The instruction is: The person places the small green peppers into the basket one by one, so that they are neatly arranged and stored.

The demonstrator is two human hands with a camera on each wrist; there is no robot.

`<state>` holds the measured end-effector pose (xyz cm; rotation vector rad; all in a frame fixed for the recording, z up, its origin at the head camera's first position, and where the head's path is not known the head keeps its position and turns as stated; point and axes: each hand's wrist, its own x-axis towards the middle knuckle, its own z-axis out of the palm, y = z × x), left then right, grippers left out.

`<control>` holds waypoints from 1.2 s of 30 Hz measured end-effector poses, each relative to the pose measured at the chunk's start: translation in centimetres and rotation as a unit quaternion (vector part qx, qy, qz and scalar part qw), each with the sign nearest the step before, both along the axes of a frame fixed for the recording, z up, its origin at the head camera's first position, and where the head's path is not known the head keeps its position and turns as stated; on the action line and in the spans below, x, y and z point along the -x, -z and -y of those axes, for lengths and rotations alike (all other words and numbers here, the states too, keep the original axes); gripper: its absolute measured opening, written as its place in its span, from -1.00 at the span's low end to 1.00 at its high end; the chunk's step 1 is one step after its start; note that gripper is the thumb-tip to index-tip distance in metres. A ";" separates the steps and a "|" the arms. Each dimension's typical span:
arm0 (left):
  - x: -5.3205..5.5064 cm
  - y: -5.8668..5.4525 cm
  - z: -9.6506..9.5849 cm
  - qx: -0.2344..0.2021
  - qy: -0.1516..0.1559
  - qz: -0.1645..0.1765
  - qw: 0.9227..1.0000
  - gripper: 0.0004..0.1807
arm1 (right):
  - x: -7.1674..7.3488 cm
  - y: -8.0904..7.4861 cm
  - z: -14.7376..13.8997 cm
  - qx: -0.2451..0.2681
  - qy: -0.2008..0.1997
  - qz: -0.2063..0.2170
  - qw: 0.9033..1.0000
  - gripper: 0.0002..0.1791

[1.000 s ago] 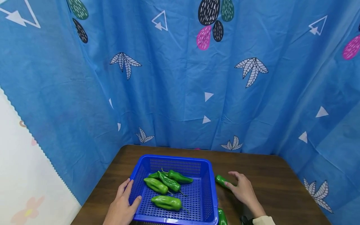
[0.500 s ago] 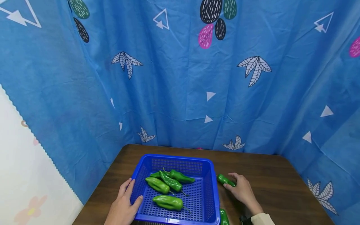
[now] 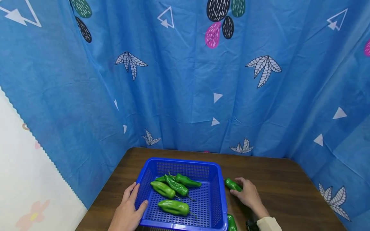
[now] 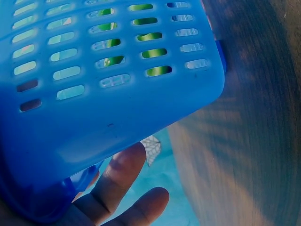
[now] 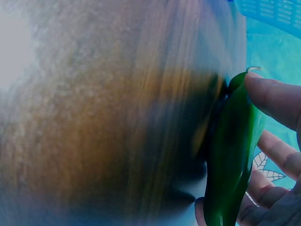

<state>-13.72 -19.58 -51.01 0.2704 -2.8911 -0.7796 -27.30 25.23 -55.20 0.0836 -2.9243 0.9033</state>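
A blue plastic basket (image 3: 185, 160) with slotted walls stands on the table; in it lie several green peppers (image 3: 174, 208). My left hand (image 3: 125, 210) holds the basket's left side, thumb over the rim and fingers along the outside. In the left wrist view, two fingertips (image 4: 153, 205) show past the slotted wall (image 4: 113, 122). Right of the basket, my right hand (image 3: 250, 195) grips another green pepper (image 3: 232, 184). The right wrist view has the thumb (image 5: 275, 96) near its stem end and fingers curled behind its glossy body (image 5: 230, 141).
Another green pepper (image 3: 232, 223) lies against the basket's near right corner, cut off by the frame. The dark wooden table (image 3: 277, 176) ends at the back against a blue patterned curtain (image 3: 179, 80). A white floral cloth (image 3: 26, 179) hangs at the left.
My right hand's fingers and thumb have closed in around the pepper beside the basket. The whole scene has drifted slightly right in the head view. My left hand stays at the basket.
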 end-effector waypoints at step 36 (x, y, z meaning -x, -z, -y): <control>-0.2 -0.1 -0.1 -0.006 0.001 -0.001 1.000 -0.16 | -0.4 0.7 0.4 0.010 0.021 0.017 1.000 -0.45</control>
